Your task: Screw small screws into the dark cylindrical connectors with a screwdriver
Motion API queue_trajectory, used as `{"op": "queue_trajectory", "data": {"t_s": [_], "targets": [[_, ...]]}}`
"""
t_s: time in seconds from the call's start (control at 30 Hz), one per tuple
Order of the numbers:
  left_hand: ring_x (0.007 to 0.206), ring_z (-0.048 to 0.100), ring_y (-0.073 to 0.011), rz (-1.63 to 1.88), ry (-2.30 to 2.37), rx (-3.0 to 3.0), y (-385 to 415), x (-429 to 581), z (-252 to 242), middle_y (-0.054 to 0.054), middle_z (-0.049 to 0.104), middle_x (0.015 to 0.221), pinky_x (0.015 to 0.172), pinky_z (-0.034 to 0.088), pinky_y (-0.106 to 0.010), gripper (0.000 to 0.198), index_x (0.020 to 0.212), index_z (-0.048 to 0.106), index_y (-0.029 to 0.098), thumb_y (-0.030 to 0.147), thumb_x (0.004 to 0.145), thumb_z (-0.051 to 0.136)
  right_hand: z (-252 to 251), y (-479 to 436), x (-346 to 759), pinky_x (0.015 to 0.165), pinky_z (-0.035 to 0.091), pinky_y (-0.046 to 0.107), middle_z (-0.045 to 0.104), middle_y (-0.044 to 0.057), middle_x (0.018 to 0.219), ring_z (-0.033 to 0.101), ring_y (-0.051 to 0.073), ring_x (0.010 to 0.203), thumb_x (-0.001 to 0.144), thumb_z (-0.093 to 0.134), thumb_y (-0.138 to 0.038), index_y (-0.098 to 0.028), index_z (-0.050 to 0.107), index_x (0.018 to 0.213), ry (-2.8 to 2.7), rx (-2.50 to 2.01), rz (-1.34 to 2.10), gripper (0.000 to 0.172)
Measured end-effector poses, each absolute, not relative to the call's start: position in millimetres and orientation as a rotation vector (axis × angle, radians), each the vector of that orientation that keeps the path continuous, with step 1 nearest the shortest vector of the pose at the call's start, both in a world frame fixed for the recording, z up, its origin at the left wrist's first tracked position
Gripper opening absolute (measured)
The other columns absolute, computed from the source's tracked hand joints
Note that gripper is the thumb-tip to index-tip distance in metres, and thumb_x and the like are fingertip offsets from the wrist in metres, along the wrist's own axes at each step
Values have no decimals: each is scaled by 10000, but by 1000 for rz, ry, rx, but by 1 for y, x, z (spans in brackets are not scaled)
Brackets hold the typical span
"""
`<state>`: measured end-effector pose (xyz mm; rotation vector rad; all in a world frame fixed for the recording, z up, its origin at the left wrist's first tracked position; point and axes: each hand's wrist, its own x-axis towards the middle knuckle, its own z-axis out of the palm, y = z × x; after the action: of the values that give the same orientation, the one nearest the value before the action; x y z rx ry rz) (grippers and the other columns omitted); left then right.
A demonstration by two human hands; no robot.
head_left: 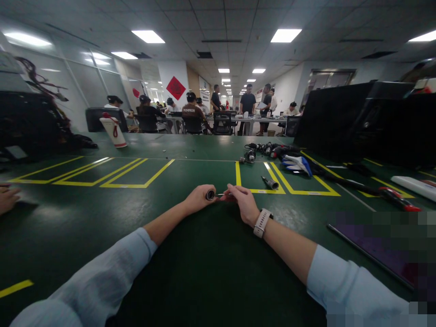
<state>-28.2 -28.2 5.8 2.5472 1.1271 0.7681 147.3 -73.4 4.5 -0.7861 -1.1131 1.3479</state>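
My left hand is closed around a dark cylindrical part whose round, hollow-looking end faces me. Just to its right, my right hand pinches a thin, shiny rod-like piece between thumb and fingers. The piece points toward the cylinder; whether they touch is too small to tell. Both hands are low over the green table. Beyond my right hand, a metal connector-like part with a pointed end lies on its side inside a yellow tape outline.
Dark cabled connectors and a blue-white glove lie farther right. A red-black handled tool and a flat tablet-like device are at right. A white cup stands far left. Another person's hand shows at the left edge.
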Motion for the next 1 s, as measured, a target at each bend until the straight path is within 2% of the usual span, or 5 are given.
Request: {"op": "queue_trajectory", "data": {"t_s": [0.43, 0.57, 0.73, 1.0], "targets": [[590, 457, -107, 755, 1100, 2568, -27, -29, 2, 36, 485, 629, 546, 348, -218, 168, 647, 473, 163, 277, 728, 567, 4, -81, 146, 695, 423, 322, 636, 20, 614, 581, 168, 663, 771, 562, -382, -185, 650, 606, -1483, -883, 941, 272], [584, 449, -106, 828, 1139, 2587, -27, -30, -1, 37, 476, 621, 542, 346, -217, 166, 643, 472, 164, 277, 732, 555, 3, -81, 143, 710, 424, 321, 659, 19, 627, 595, 167, 673, 739, 592, -398, -183, 654, 639, -1299, -825, 1176, 245], [576, 445, -100, 875, 1137, 2591, -24, -31, -2, 40, 466, 616, 543, 356, -210, 158, 643, 463, 163, 267, 736, 538, 4, -79, 144, 653, 414, 292, 693, 49, 676, 585, 147, 634, 675, 649, -408, -163, 650, 681, -1035, -806, 1500, 245], [588, 445, -117, 844, 1174, 2657, -26, -31, -4, 32, 464, 613, 547, 332, -228, 104, 649, 475, 173, 202, 718, 547, 5, -85, 140, 653, 408, 298, 658, 24, 602, 570, 153, 629, 709, 619, -402, -170, 649, 632, -1194, -844, 1268, 246]]}}
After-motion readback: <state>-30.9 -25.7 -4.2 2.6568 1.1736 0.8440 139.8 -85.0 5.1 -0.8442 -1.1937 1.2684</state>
